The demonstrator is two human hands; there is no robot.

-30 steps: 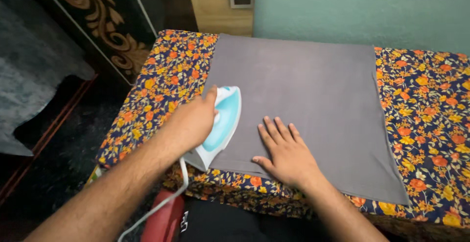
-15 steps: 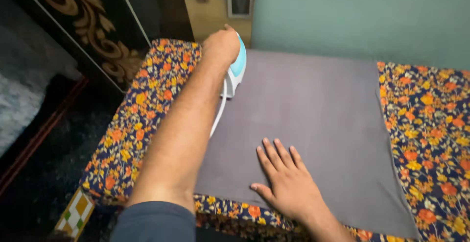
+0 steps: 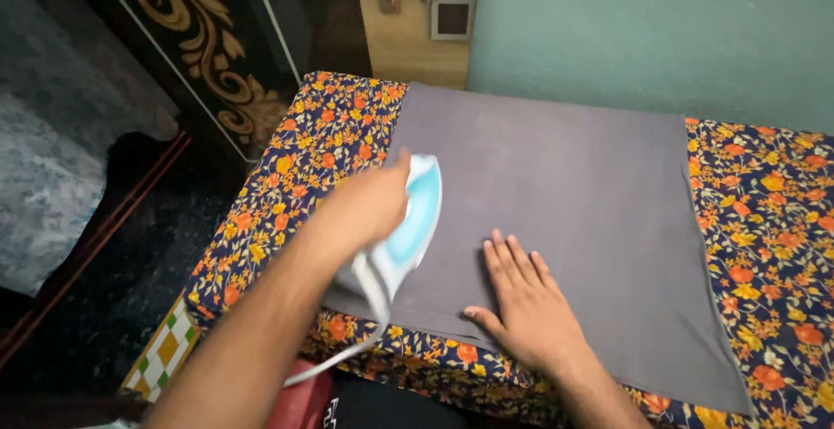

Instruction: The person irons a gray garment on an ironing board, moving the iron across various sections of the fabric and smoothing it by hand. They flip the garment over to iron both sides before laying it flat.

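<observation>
Smooth grey cloth under a white-and-turquoise plastic iron

The flat grey rectangular cloth (image 3: pixel 556 221) lies spread over the table (image 3: pixel 764 221), which is draped in a dark floral cover. The left hand (image 3: pixel 365 207) is clamped on the wedge-shaped iron (image 3: pixel 404 229) at the cloth's left edge, its white cord (image 3: pixel 339 364) trailing down; the right hand (image 3: pixel 530 307) presses flat on the near edge, fingers spread. A carved dark wooden panel (image 3: pixel 208 47) stands to the left.

The left hand (image 3: pixel 360 207) has its grip closed around a white and light-blue iron (image 3: pixel 404 234) resting on the left part of a grey cloth (image 3: pixel 565 186). The right hand (image 3: pixel 526 303) lies flat, fingers spread, on the cloth's near edge, just beside the iron. The cloth covers a counter with a floral cover (image 3: pixel 764 212); a white cord (image 3: pixel 347 351) hangs off the near edge.
</observation>
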